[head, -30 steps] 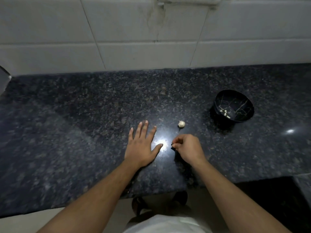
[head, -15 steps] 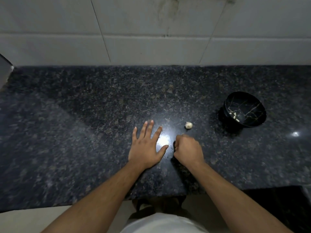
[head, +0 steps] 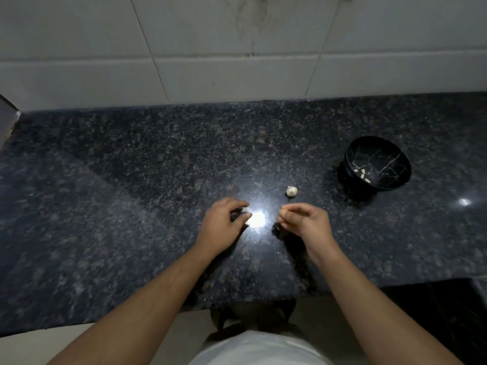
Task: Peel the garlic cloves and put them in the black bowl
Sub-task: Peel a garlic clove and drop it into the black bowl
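Your right hand [head: 307, 219] pinches something too small to tell; your left hand [head: 224, 222] curls, grip unclear. The garlic [head: 291, 191] on the bench [head: 131, 180] looks light, papery, slippery: pinch its sides

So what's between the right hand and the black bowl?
In the head view, the garlic lies on the counter just beyond the right hand; from there to the bowl is bare.

A garlic bulb [head: 291, 191] is seen on the dark granite countertop [head: 131, 180], with a black bowl [head: 378, 164] holding a few peeled cloves [head: 363, 173] to its right. The left hand [head: 221, 227] is curled near a bright glare; the right hand's [head: 307, 222] fingertips are pinched together, their contents unclear. White wall tiles [head: 224, 61] are seen behind.
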